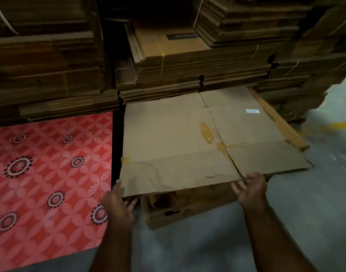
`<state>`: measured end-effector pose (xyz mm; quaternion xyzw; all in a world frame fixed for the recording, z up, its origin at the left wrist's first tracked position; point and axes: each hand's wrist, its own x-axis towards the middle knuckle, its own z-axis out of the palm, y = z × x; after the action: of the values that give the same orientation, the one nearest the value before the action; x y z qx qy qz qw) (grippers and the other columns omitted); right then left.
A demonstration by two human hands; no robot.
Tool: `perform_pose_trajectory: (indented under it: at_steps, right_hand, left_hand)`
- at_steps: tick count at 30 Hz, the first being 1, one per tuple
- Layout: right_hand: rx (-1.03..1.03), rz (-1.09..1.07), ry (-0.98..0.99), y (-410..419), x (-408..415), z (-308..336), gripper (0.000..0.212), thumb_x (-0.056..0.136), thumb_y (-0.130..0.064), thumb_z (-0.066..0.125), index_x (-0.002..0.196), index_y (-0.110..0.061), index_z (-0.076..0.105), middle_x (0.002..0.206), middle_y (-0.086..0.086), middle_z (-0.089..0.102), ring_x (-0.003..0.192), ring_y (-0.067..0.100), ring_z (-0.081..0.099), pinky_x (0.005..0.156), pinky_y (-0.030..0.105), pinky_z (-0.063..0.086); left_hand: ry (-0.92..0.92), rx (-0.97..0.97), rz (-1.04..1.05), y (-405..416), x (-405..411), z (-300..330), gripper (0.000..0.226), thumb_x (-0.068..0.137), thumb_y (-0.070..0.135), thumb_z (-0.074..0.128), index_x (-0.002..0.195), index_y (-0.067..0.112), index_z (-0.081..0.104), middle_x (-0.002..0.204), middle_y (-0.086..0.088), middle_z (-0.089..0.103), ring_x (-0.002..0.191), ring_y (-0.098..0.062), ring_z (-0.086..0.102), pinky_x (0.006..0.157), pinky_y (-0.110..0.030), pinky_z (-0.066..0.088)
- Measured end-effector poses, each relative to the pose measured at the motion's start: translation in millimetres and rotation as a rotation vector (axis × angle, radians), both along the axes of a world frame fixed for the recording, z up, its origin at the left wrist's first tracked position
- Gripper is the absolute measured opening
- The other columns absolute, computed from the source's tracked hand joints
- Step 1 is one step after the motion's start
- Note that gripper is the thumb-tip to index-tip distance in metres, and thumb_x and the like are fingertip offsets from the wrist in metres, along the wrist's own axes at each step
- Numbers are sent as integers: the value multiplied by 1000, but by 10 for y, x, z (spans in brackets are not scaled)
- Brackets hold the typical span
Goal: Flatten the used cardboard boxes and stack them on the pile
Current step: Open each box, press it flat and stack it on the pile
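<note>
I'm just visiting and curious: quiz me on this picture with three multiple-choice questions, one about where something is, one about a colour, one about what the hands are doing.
1. Where does the flat box lie?
A. On the mat
B. On a low cardboard pile, right of the mat
C. Upright against the stacks

2. What colour is the mat?
A. Red with round patterns
B. Plain blue
C. Green striped

3. How are the hands?
A. Both closed into fists
B. Both at the box's near edge, fingers loose
C. Both flat on the floor

Answers:
1 B, cardboard shows beneath its near edge.
2 A, red with dark ringed circles.
3 B, the left hand is at the near left corner, the right hand at the near edge, neither clenched.
</note>
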<state>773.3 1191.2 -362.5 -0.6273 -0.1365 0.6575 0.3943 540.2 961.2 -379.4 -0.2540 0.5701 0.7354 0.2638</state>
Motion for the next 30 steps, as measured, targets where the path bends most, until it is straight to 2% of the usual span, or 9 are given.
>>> perform_pose_trajectory:
  at_steps: [6, 14, 17, 19, 24, 25, 27, 28, 30]
  right_hand:
    - [51, 164, -93, -134, -211, -133, 82, 90, 6, 66, 154, -23, 25, 130, 11, 60, 106, 25, 64, 84, 43, 59]
    - [75, 232, -175, -232, -123, -261, 76, 89, 9, 67, 149, -23, 34, 137, 16, 55, 117, 31, 61, 64, 32, 58]
    - [74, 242, -205, -263, -151, -284, 82, 90, 7, 67, 155, -26, 29, 141, 17, 54, 115, 30, 63, 76, 38, 62]
    - [65, 243, -244, -296, -161, -300, 77, 91, 6, 67, 153, -21, 32, 138, 15, 54, 115, 29, 61, 72, 35, 60]
    - [22, 364, -447, -375, -32, -373, 18, 92, -1, 66, 104, -8, 55, 129, 22, 59, 103, 29, 63, 78, 28, 59]
    - [45, 400, -563, -412, -14, -341, 25, 91, -7, 69, 112, -7, 56, 133, 24, 59, 105, 31, 63, 77, 26, 58]
    - [133, 423, -776, -494, -36, -275, 69, 87, -23, 74, 142, 1, 41, 146, 24, 48, 125, 38, 55, 98, 38, 54]
    - [188, 431, -844, -577, -90, -208, 86, 85, -31, 75, 151, 0, 30, 152, 23, 41, 133, 41, 48, 107, 46, 49]
    - [336, 511, -913, -835, -321, -11, 92, 85, -39, 73, 156, -5, 25, 156, 21, 36, 137, 41, 44, 109, 48, 46]
  left_hand:
    - [168, -235, -253, -31, 30, -31, 34, 98, -4, 49, 127, 12, 55, 104, -5, 64, 89, -20, 63, 66, -35, 55]
    - [168, -269, -433, -351, 57, -62, 32, 97, -5, 57, 123, 12, 49, 104, -12, 66, 87, -25, 66, 64, -36, 59]
    - [187, -342, -539, -341, -117, -72, 35, 93, -12, 58, 121, 9, 49, 105, -14, 63, 90, -28, 65, 70, -42, 59]
    - [192, -398, -589, -360, -174, -135, 36, 91, -13, 59, 116, 10, 49, 106, -12, 61, 90, -28, 65, 72, -45, 60]
    - [188, -530, -778, -576, -303, -249, 51, 83, 5, 75, 124, 16, 47, 112, -15, 62, 95, -33, 67, 77, -53, 62]
    - [187, -546, -828, -625, -346, -262, 62, 74, 14, 82, 125, 19, 47, 114, -14, 64, 98, -33, 67, 79, -53, 62]
    - [305, -657, -992, -736, -409, -263, 70, 68, 30, 84, 126, 22, 47, 118, -11, 66, 107, -32, 65, 91, -46, 57]
    - [412, -725, -1069, -796, -415, -203, 62, 76, 30, 82, 127, 17, 50, 118, -11, 67, 109, -32, 64, 94, -39, 52]
    - [647, -782, -1099, -934, -458, -65, 41, 88, 21, 74, 124, 7, 60, 116, -14, 70, 105, -33, 66, 90, -33, 50]
